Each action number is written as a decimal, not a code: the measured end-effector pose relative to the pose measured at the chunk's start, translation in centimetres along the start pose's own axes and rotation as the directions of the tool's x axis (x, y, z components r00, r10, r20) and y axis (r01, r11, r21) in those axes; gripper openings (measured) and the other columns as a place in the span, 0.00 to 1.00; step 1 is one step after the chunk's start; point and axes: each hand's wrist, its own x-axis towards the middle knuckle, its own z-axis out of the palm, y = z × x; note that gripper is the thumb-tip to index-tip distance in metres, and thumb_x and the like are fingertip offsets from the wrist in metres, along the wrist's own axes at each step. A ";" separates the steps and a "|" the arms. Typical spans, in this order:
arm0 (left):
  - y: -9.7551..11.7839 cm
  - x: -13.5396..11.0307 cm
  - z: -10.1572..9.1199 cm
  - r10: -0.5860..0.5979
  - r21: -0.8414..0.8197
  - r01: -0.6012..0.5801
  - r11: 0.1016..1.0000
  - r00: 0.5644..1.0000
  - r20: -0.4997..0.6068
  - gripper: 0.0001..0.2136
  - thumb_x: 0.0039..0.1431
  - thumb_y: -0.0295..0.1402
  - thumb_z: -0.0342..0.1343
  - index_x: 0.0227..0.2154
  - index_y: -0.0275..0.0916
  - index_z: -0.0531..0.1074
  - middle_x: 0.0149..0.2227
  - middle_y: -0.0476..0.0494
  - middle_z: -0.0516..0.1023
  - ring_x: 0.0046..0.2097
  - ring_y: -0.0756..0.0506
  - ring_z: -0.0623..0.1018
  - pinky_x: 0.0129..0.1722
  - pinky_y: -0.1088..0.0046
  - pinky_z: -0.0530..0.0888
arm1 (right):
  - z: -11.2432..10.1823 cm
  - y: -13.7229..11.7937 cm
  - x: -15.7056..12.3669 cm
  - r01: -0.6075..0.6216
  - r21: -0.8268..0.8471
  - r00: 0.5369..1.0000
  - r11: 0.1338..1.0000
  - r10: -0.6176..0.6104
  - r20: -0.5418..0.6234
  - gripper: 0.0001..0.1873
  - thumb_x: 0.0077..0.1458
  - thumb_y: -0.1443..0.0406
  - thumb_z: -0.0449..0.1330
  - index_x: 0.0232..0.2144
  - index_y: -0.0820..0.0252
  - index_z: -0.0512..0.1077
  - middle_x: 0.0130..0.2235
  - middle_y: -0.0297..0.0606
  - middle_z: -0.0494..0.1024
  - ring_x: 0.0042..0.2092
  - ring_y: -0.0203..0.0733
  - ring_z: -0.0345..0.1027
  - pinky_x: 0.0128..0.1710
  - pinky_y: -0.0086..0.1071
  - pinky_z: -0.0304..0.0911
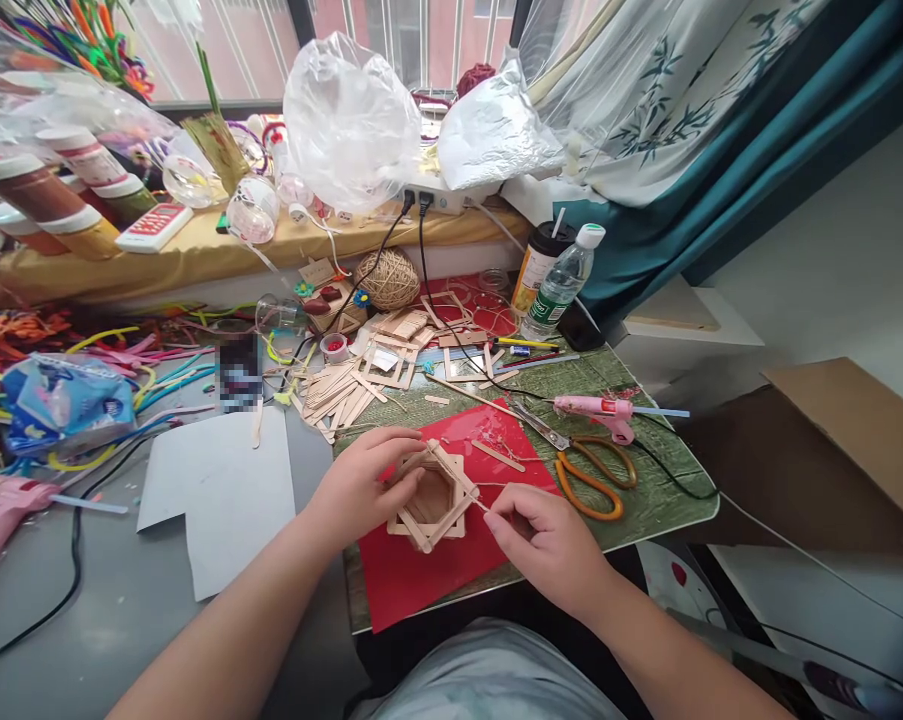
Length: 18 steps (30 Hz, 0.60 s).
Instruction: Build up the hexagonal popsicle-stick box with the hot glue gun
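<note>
A small frame built of stacked wooden craft sticks (437,497) rests on a red sheet (451,560) over a green mat. My left hand (361,480) curls around the frame's left side and holds it. My right hand (545,535) is closed in a pinch just right of the frame, gripping the end of a thin stick (488,487) that touches the frame's right edge.
Orange-handled scissors (593,478) and a pink glue gun (597,410) lie right of the red sheet. A heap of loose craft sticks (353,385), a twine ball (389,278), a water bottle (563,282) and grey card (218,490) surround it. Pipe cleaners crowd the left.
</note>
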 end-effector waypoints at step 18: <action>0.4 -0.3 0.6 -0.117 0.036 0.114 0.993 0.987 0.114 0.23 0.66 0.28 0.51 0.62 0.48 0.73 0.62 0.47 0.79 0.61 0.43 0.80 0.62 0.64 0.77 | 1.2 2.3 -0.1 -0.043 -0.008 0.996 0.999 0.044 0.078 0.14 0.66 0.66 0.57 0.26 0.55 0.62 0.28 0.29 0.67 0.32 0.38 0.61 0.34 0.31 0.55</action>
